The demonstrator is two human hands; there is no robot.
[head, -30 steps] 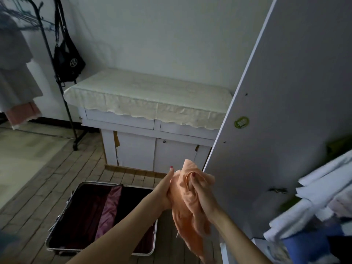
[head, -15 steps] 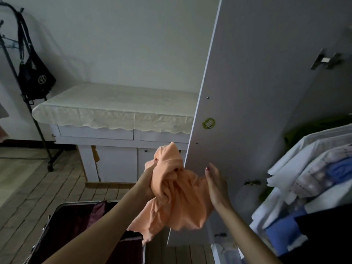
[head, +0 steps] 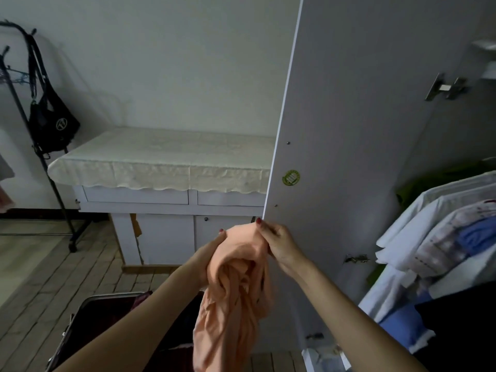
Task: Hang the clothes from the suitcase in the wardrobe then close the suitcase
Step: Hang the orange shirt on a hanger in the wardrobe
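Both the left hand [head: 208,253] and right hand [head: 279,241] grip the bunched orange garment [head: 233,291] beside the open wardrobe door [head: 349,130], above the suitcase [head: 88,312].

A garment [head: 236,285] hung between the left hand [head: 208,257] and right hand [head: 280,244], in front of the open wardrobe door's [head: 349,130] edge. Below and left lay the open suitcase [head: 88,320]. Behind stood a covered cabinet [head: 166,170]; a rack [head: 40,146] with a bag [head: 52,127] stood to its left. Hanging clothes [head: 440,232] filled the wardrobe at right.
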